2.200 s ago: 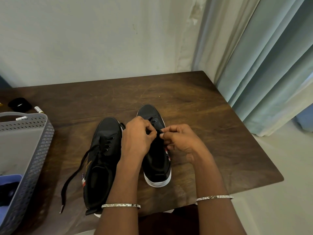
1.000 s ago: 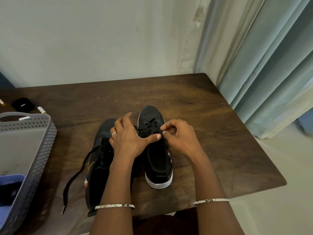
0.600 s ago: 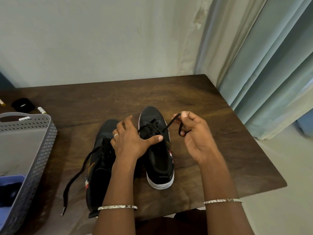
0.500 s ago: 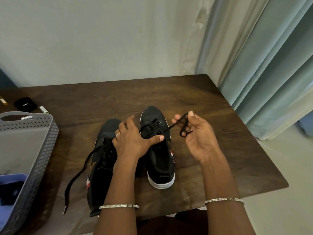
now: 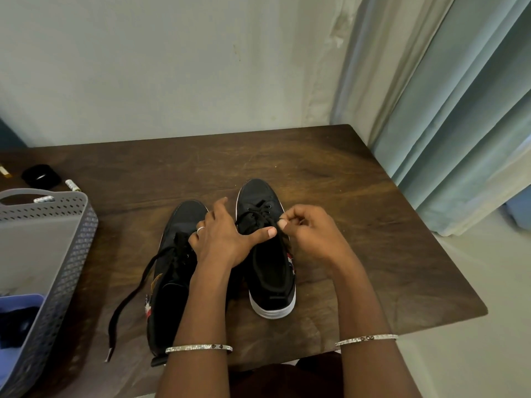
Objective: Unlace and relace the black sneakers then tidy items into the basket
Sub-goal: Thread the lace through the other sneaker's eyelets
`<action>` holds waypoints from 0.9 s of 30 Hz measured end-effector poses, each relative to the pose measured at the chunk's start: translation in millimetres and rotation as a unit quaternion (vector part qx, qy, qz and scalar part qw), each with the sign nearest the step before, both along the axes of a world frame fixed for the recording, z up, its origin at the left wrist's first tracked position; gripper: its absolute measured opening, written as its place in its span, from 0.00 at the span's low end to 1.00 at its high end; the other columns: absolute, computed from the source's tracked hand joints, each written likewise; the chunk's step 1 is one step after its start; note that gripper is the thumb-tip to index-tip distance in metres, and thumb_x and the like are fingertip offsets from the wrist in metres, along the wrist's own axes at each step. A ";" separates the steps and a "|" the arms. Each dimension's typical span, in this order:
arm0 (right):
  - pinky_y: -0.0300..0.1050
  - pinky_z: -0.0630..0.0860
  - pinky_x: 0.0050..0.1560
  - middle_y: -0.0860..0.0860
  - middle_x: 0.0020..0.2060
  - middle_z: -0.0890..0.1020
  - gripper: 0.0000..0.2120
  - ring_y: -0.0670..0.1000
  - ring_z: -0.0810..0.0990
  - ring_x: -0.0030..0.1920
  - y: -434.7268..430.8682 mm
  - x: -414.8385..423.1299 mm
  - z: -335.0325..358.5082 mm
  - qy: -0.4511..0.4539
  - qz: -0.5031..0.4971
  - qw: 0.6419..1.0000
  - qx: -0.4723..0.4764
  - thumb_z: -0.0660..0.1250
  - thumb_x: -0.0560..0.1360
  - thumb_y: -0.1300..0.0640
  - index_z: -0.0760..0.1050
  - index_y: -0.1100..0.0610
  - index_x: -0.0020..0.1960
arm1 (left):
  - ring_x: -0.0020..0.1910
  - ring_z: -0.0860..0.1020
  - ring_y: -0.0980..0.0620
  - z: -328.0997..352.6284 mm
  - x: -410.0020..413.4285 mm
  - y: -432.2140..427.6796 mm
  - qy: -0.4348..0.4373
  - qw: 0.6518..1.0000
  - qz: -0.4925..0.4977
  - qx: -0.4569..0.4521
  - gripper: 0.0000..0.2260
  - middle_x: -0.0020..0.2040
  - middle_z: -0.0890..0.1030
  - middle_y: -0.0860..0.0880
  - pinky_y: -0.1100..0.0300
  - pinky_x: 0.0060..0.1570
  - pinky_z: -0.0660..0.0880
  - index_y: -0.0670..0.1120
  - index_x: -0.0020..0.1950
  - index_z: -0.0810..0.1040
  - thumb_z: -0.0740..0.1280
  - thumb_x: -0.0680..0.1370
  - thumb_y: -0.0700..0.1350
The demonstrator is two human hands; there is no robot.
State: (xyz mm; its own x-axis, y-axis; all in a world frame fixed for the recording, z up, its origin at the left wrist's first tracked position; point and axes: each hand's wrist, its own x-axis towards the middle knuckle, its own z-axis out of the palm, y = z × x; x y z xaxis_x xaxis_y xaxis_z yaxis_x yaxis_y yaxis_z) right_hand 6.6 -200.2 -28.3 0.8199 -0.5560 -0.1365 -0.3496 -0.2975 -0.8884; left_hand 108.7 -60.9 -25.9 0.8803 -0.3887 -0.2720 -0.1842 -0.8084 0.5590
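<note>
Lacing job on a dark wooden table [image 5: 359,225]: pale wall [image 5: 172,67] beyond the hands, blue-green curtain [image 5: 459,124] off to their right.

Tabletop is scuffed, with grain showing. Grey perforated basket [image 5: 77,254] sits well left of the left hand [image 5: 224,239], something blue in its near corner. Two black sneakers lie side by side, toes to the wall. Left hand is flat, fingers straight, between the pair, thumb pressing across the right sneaker [image 5: 270,271]. Right hand [image 5: 313,234] is curled, pinching that shoe's lace [image 5: 255,216] at the eyelets. Left sneaker [image 5: 172,297] lies under the left forearm, its loose lace [image 5: 129,294] trailing toward the basket. Silver bangle on each wrist.
</note>
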 end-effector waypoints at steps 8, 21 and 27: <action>0.46 0.74 0.52 0.55 0.42 0.85 0.12 0.53 0.84 0.49 -8.4 -7.8 19.7 -0.237 -0.142 0.852 0.445 0.58 0.80 0.60 0.75 0.54 0.40 | 0.76 0.63 0.40 -1.6 2.2 -0.6 0.013 1.000 -0.004 -0.017 0.51 0.75 0.69 0.46 0.41 0.72 0.56 0.52 0.79 0.56 0.74 0.64 0.71; 0.30 0.66 0.34 0.42 0.30 0.72 0.07 0.40 0.72 0.32 0.1 2.2 -4.7 0.037 0.023 0.990 -0.135 0.71 0.76 0.61 0.83 0.50 0.50 | 0.75 0.66 0.45 -3.4 1.4 0.7 0.018 0.997 0.004 -0.073 0.46 0.68 0.77 0.55 0.45 0.70 0.54 0.54 0.77 0.57 0.74 0.67 0.68; 0.37 0.71 0.36 0.47 0.33 0.78 0.09 0.43 0.76 0.34 -2.5 -1.8 5.5 -0.088 -0.137 0.965 0.206 0.68 0.79 0.62 0.81 0.53 0.41 | 0.74 0.66 0.45 -3.3 2.0 0.2 0.028 0.997 0.002 -0.071 0.46 0.68 0.77 0.54 0.44 0.70 0.54 0.54 0.77 0.56 0.74 0.67 0.68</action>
State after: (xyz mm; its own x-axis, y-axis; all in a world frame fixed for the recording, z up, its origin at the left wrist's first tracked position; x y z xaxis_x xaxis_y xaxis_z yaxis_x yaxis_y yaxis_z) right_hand 4.8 -202.6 -22.8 0.6804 -0.6837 -0.2639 -0.1975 0.1756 -0.9644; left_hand 110.7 -60.8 -29.1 0.8667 -0.4232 -0.2639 -0.1458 -0.7210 0.6774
